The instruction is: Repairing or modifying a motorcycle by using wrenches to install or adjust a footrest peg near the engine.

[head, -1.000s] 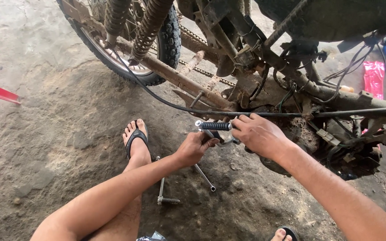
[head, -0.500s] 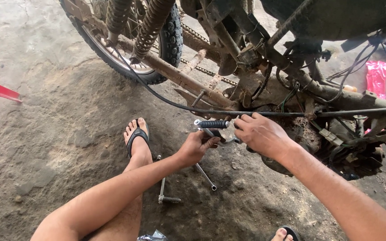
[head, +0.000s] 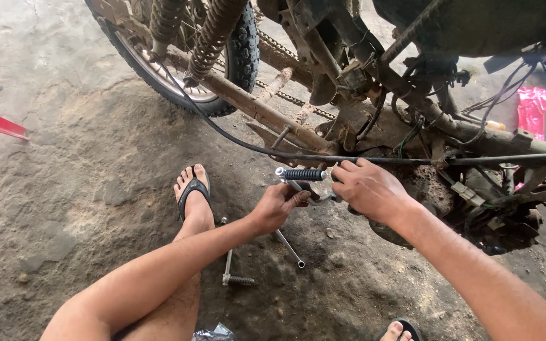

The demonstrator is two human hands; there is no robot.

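The left hand (head: 276, 207) is curling around the bent metal lever just under the black ribbed footpeg (head: 301, 174), fingers closed on the steel. The right hand (head: 368, 189) is gripping the same lever on the engine side, fingers folded together against the rusty motorcycle frame (head: 266, 117). Compared with a moment ago, both hands are sitting almost exactly where they were, so the peg is hardly shifting, which suggests the part is resisting or being steadied. A socket wrench (head: 229, 262) and a thin rod (head: 289, 247) are lying on the dirt floor (head: 64, 189) beside the sandalled foot (head: 194, 196)
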